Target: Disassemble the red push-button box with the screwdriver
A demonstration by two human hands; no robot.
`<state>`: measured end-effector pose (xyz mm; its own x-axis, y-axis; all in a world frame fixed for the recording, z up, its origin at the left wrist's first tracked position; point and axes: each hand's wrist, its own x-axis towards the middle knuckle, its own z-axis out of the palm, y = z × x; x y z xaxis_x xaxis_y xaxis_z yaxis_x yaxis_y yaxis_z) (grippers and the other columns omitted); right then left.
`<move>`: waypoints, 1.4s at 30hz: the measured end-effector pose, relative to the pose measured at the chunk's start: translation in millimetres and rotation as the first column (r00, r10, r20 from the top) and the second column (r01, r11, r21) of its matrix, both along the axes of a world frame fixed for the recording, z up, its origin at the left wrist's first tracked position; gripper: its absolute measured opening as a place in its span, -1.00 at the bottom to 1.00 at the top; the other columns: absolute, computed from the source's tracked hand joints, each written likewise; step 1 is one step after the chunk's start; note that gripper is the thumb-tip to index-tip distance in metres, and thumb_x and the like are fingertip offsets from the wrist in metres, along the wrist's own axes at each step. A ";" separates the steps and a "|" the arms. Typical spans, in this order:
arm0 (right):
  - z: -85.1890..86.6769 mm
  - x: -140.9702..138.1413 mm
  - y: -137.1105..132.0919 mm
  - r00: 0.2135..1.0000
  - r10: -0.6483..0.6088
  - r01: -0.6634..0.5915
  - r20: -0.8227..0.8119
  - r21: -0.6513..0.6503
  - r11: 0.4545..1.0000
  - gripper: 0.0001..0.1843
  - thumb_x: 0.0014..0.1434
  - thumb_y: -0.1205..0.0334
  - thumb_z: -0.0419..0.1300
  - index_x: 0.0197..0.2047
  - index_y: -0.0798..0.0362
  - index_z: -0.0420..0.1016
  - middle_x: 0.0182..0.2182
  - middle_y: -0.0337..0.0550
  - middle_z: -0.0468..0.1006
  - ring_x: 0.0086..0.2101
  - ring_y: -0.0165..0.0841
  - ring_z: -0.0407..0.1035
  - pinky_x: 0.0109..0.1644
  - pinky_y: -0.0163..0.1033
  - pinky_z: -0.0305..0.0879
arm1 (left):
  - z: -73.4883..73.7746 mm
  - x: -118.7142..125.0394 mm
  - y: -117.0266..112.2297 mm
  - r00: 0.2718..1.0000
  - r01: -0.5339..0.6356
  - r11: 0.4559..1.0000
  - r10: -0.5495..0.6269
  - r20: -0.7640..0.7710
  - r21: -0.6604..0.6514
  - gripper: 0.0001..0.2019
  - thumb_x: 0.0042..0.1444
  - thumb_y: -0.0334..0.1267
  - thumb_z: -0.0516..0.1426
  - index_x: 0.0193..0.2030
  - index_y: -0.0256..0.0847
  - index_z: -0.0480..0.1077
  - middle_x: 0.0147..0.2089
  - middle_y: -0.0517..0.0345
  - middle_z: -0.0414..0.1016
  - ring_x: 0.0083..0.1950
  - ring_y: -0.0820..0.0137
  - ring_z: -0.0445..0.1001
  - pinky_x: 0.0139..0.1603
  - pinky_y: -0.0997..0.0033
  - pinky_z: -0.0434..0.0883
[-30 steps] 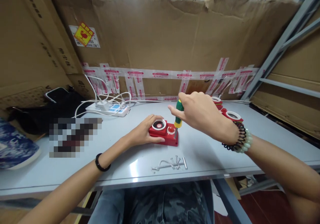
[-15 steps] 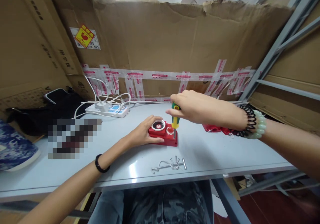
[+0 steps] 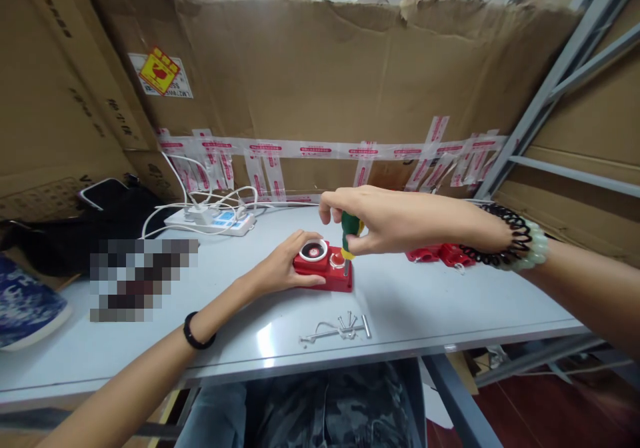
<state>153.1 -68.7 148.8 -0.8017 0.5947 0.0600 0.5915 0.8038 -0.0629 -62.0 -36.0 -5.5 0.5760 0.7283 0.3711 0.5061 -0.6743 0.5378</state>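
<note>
A red box-shaped device (image 3: pixel 327 281) with a white-ringed round part and a red button lies on the table. My left hand (image 3: pixel 280 261) grips its left end, thumb along the front and fingers behind. My right hand (image 3: pixel 370 218) is closed around the green and yellow handle of a screwdriver (image 3: pixel 351 228). The screwdriver stands nearly upright, its tip down at the device's right end beside the button. Whether the tip sits in a screw is too small to tell. Several screws and a T-shaped metal tool (image 3: pixel 340 331) lie in front of the device.
More red parts (image 3: pixel 440 255) lie beneath my right wrist. At the back left is a white power strip (image 3: pixel 215 221) with tangled cables. A black bag (image 3: pixel 60 228) and a blue-white object (image 3: pixel 25 305) stand at the left. Cardboard (image 3: pixel 310 75) walls the table's back; a metal frame (image 3: pixel 530 101) rises at the right.
My right hand has turned and its fingers have loosened and shifted on the screwdriver handle. The left hand keeps its hold on the red device. The whole view has shifted slightly.
</note>
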 end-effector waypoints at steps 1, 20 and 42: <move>0.6 0.0 -1.0 1.000 -0.018 0.018 0.019 0.012 1.000 -0.72 0.07 0.23 0.20 -0.11 0.01 0.34 -0.21 -0.10 0.47 -0.23 -0.28 0.33 -0.34 -0.27 0.15 | 0.1 0.1 -0.1 1.000 0.001 1.000 -0.001 -0.001 0.003 -0.37 -0.03 -0.02 0.28 0.15 -0.09 0.16 0.11 0.00 0.30 0.11 0.12 0.34 0.11 0.07 0.31; -5.7 10.3 10.4 0.992 -0.057 0.064 -0.112 0.058 0.996 -0.63 0.02 0.37 0.19 -0.07 0.03 0.29 -0.23 -0.12 0.46 -0.27 -0.29 0.32 -0.30 -0.22 0.18 | 0.6 0.5 -0.3 1.000 -0.006 1.000 0.006 0.000 -0.005 -0.38 -0.02 -0.01 0.27 0.14 -0.10 0.17 0.11 0.01 0.31 0.09 0.16 0.37 0.10 0.15 0.33; -5.2 4.1 5.2 0.977 -0.150 0.145 -0.154 -0.039 0.989 -0.81 0.04 0.11 0.19 -0.33 0.04 0.34 -0.44 -0.18 0.43 -0.42 -0.36 0.24 -0.43 -0.27 0.03 | -2.0 0.5 1.7 1.000 0.008 1.000 -0.008 0.006 0.015 -0.37 -0.04 -0.02 0.28 0.13 -0.10 0.17 0.07 0.01 0.32 0.07 0.17 0.37 0.08 0.14 0.34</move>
<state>157.2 -63.5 143.6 -0.6871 0.7088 0.1596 0.6847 0.7052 -0.1843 -61.6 -34.3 -7.6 0.5796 0.7178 0.3859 0.4972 -0.6866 0.5304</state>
